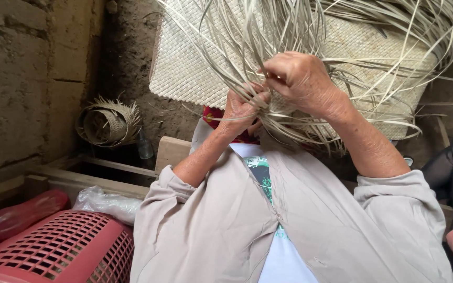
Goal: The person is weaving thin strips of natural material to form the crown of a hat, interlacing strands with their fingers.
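Left hand [240, 110] and right hand [295, 78] pinch thin, flat, pale straw strips [268, 31], fingers closed on them. Beyond the fingertips lies a finely plaited woven mat [184, 68]

Pale dry leaf strips [289, 31] — matt, fibrous; slotted basket [64, 246] — red plastic.

1 head-worn view; looks steeply down, close over the hands and lap; floor beyond.

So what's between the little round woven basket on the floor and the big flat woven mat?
In the head view, between the small round woven basket and the flat pale woven mat lies only bare dirt floor.
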